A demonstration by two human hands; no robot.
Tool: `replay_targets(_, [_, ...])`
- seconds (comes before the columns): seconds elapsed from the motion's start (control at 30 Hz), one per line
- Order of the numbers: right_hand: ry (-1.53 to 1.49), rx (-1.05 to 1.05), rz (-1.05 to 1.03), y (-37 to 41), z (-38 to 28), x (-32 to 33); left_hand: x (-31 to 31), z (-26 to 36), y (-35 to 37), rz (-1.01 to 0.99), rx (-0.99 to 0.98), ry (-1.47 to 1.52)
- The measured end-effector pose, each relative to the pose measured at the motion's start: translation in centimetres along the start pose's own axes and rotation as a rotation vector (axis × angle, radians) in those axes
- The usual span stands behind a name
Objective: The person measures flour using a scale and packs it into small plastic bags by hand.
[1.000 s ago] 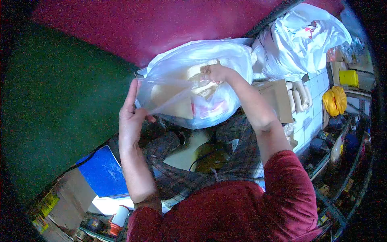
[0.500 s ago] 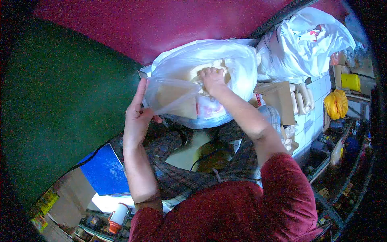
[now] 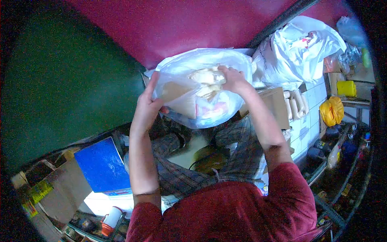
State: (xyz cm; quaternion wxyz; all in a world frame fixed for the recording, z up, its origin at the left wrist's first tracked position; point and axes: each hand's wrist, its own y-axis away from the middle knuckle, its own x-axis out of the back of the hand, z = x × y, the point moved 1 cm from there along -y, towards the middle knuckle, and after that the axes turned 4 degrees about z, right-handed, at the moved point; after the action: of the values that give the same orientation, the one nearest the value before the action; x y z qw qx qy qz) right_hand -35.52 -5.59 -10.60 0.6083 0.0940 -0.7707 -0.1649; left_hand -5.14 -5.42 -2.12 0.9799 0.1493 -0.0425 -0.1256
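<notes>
A large clear plastic bag stands with its mouth wide, lining a box in front of me. Pale, lumpy packets lie inside it, with a red-and-white patch showing lower down. My left hand is closed on the bag's left edge, thumb and fingers on either side of the film. Inside the right part of the bag is my right hand. Its fingers are apart and reach to the right end of the upper packet; the fingertips are partly hidden.
A full white sack leans at the right, beside a cardboard flap and several pale filled tubes. Racks of goods line the right side. A blue panel and a white-and-orange jug are at lower left.
My right hand has moved right, off the middle of the pale contents, uncovering packets there. My left hand keeps hold of the bag's edge. The view has shifted slightly.
</notes>
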Motion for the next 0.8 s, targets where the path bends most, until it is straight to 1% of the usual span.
replay_targets(0.07, [-0.064, -0.035, 0.017, 1.7, 0.4, 2.6, -0.5, -0.2, -0.1, -0.008, 0.001, 0.088])
replay_targets(0.17, [-0.295, 0.000, 0.029, 3.0, 1.8, 4.9, -0.5, -1.0, 0.0, 0.000, -0.090, 0.102])
replay_targets(0.27, [-0.399, 0.071, 0.019, 4.3, 0.5, 8.1, -0.3, -1.5, -0.6, -0.048, -0.108, 0.028])
replay_targets(0.3, [-0.382, 0.149, 0.118, 5.2, -0.8, 9.1, -0.4, -1.4, -0.5, -0.062, -0.108, 0.045])
replay_targets(0.4, [0.069, 0.257, 0.242, 7.1, -6.8, 12.2, -0.4, -1.3, -0.3, -0.100, -0.098, 0.077])
replay_targets(0.43, [0.168, 0.316, 0.290, 7.1, -8.6, 12.0, -0.5, -1.4, -0.3, -0.107, -0.088, 0.073])
replay_targets(0.47, [0.340, 0.358, 0.306, 7.4, -11.0, 12.2, -0.5, -1.5, -0.4, -0.116, -0.077, 0.069])
replay_targets(0.53, [0.616, 0.537, 0.467, 6.8, -14.2, 10.1, -0.7, -1.9, -0.4, -0.112, -0.098, 0.119])
replay_targets(0.6, [0.806, 0.660, 0.501, 7.4, -16.9, 9.6, -0.7, -2.3, -0.6, -0.108, -0.102, 0.141])
replay_targets(0.7, [0.835, 0.695, 0.608, 8.0, -17.7, 10.8, -0.5, -2.5, -0.6, -0.105, -0.087, 0.129])
replay_targets(0.8, [0.685, 0.605, 0.718, 8.5, -15.4, 12.8, -0.3, -2.3, -0.4, -0.101, -0.086, 0.113])
